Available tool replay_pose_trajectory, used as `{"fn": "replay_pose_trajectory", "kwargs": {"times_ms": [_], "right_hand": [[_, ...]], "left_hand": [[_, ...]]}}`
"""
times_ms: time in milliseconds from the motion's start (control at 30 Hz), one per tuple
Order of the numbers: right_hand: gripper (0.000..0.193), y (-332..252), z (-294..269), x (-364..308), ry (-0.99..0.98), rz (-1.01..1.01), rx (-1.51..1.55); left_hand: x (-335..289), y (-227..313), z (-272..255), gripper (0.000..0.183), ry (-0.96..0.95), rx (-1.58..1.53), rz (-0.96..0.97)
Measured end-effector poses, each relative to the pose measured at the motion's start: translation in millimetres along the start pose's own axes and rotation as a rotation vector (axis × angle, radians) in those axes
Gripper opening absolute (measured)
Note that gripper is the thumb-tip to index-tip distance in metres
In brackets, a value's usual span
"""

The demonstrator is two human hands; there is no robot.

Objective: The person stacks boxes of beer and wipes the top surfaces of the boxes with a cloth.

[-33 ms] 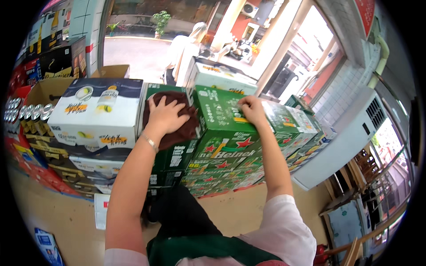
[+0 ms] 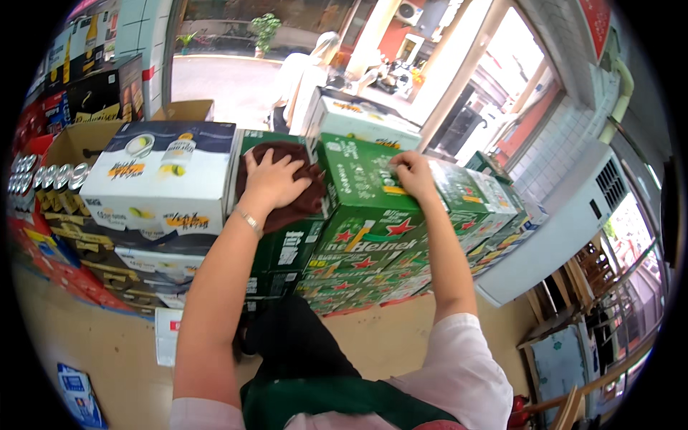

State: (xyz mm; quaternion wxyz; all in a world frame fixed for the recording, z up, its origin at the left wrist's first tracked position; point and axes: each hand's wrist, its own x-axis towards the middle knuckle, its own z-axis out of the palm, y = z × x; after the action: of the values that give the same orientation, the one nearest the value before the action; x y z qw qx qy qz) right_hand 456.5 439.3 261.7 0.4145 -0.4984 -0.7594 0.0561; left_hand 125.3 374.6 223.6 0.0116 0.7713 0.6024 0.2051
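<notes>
My left hand [image 2: 274,179] lies with fingers spread on a crumpled dark brown cloth [image 2: 309,192]. The cloth covers part of the top of a dark green carton [image 2: 285,247]. My right hand [image 2: 413,174] rests on a brighter green beer carton [image 2: 358,165] with a red star on its front. Its fingers are curled in at the carton's top, near the right edge; whatever is beneath the fingertips is hidden. A white and dark blue beer carton [image 2: 161,172] stands just left of the cloth.
Several green cartons are stacked below, with more [image 2: 459,188] to the right. Open-topped boxes with cans [image 2: 64,178] stand at the left. Behind is a white carton [image 2: 362,122] by the window, with a person [image 2: 301,79] beyond it. A tall white appliance [image 2: 552,229] is at the right.
The view has shifted slightly, so things sit a little further right. Both hands keep the same places on the cloth and the green carton.
</notes>
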Motion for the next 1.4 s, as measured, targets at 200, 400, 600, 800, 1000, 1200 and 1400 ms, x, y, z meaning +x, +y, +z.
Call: {"fn": "replay_pose_trajectory", "kwargs": {"times_ms": [200, 400, 600, 800, 1000, 1200, 1400], "right_hand": [[0.018, 1.1, -5.8, -3.1, -0.014, -0.051, -0.045], [0.014, -4.9, -4.0, -1.0, 0.023, 0.042, 0.075], [0.018, -2.6, -9.2, 0.3, 0.029, 0.017, -0.090], [0.019, 4.5, -9.1, 5.5, -0.032, -0.039, -0.212], [0.021, 10.1, -8.8, 6.9, -0.048, -0.040, -0.186], [0.023, 10.3, -9.2, 8.0, -0.070, 0.033, -0.066], [0.021, 11.2, -8.3, 9.6, -0.077, 0.057, -0.051]], "left_hand": [[35.4, 10.4, -1.4, 0.063, -0.192, 0.073, -0.172], [63.9, -0.7, -3.4, 0.069, -0.247, 0.120, -0.251], [77.3, -1.0, 5.4, 0.069, -0.191, 0.150, -0.378], [74.9, 1.5, 7.5, 0.069, -0.167, 0.209, -0.384], [56.7, 1.9, -0.8, 0.069, -0.151, 0.172, -0.314], [32.0, -1.1, 0.3, 0.072, -0.097, 0.165, -0.239], [-6.2, 3.2, -8.3, 0.073, -0.070, 0.119, -0.130]]}}
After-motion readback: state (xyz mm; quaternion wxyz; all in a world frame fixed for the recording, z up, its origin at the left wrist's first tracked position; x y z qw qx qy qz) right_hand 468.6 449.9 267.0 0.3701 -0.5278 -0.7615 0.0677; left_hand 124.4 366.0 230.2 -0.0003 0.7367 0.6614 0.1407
